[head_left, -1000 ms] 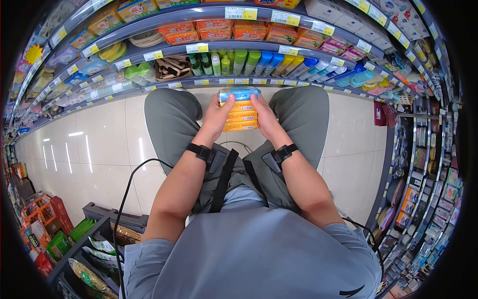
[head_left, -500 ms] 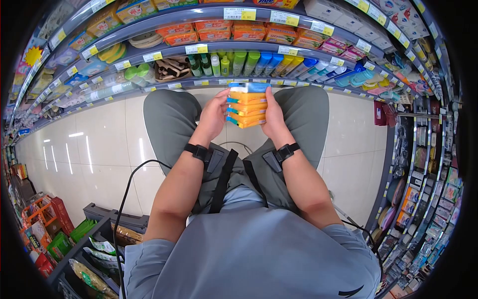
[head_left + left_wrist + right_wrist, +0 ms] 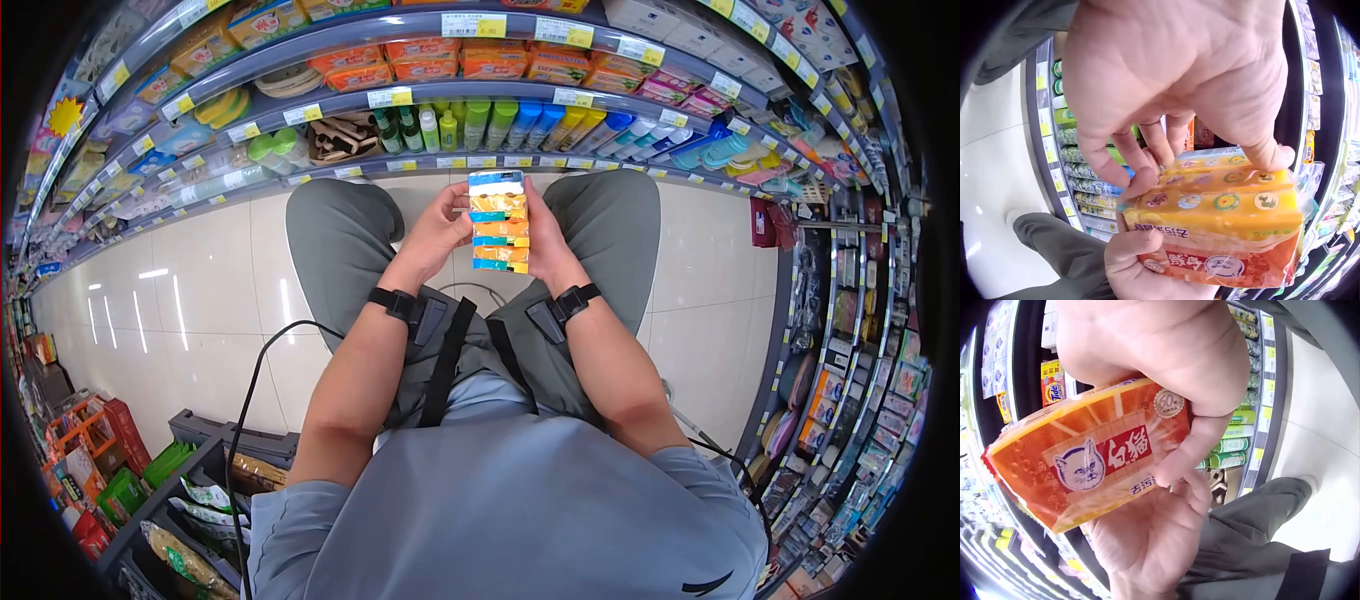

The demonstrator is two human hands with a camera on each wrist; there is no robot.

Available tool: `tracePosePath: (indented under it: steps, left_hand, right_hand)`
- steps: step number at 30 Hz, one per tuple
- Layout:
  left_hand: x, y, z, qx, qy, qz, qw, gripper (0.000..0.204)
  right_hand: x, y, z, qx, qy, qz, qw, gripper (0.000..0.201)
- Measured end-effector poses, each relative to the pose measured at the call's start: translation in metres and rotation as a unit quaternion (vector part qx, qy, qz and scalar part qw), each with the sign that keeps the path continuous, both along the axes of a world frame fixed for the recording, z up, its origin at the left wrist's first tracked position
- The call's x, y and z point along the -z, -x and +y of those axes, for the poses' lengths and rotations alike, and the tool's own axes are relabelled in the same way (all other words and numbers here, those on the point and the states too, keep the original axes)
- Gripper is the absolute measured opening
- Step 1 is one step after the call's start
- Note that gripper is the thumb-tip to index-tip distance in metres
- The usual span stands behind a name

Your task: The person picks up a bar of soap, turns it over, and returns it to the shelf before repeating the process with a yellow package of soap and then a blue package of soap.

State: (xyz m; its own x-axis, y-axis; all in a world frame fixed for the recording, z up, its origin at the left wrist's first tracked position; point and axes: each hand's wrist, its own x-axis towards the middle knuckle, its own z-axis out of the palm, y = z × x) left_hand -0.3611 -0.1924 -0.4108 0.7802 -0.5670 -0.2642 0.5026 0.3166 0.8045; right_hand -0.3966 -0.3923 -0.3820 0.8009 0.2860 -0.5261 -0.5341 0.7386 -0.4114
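A film-wrapped multipack of soap bars (image 3: 499, 225), orange and yellow with blue, is held up between both hands above the gap between the knees. The right hand (image 3: 544, 238) grips it along its right side, and in the right wrist view its fingers curl over the orange face with a cat logo (image 3: 1080, 465). At the other side, the left hand (image 3: 436, 240) pinches the pack. Its thumb and bent fingers touch the yellow edges of the stacked bars (image 3: 1216, 203) in the left wrist view. Banded blue, green and yellow ends face the head camera.
Ahead is a shelf with green, blue and yellow bottles (image 3: 500, 125) on its lowest level and orange soap packs (image 3: 425, 62) above. Goods racks (image 3: 850, 330) line the right. A dark bin of packaged goods (image 3: 190, 500) stands at lower left. A black cable (image 3: 262, 375) runs beside the left arm.
The pack has turned in the hands from its printed long side to its banded ends and shifted slightly right. The left hand drew off its front and now pinches its left edge.
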Motion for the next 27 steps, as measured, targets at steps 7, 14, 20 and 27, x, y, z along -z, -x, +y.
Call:
tracePosePath:
  steps: [7,14,20,27]
  left_hand:
    - [-0.009,0.0,0.004,0.066,-0.017,0.012,0.998,0.106]
    - [-0.008,-0.001,0.002,0.058,-0.029,-0.008,0.998,0.106]
    - [-0.013,-0.003,0.001,0.041,-0.047,-0.054,0.997,0.095]
    - [-0.013,-0.001,0.0,0.041,-0.061,-0.046,0.996,0.087]
  right_hand:
    - [-0.013,-0.001,0.004,-0.009,0.025,0.012,1.0,0.07]
    - [-0.019,-0.001,0.009,0.002,0.072,0.015,0.997,0.073]
    - [-0.014,0.0,0.007,0.012,0.118,0.026,0.993,0.071]
    - [-0.024,0.0,0.01,0.023,0.126,0.027,0.991,0.071]
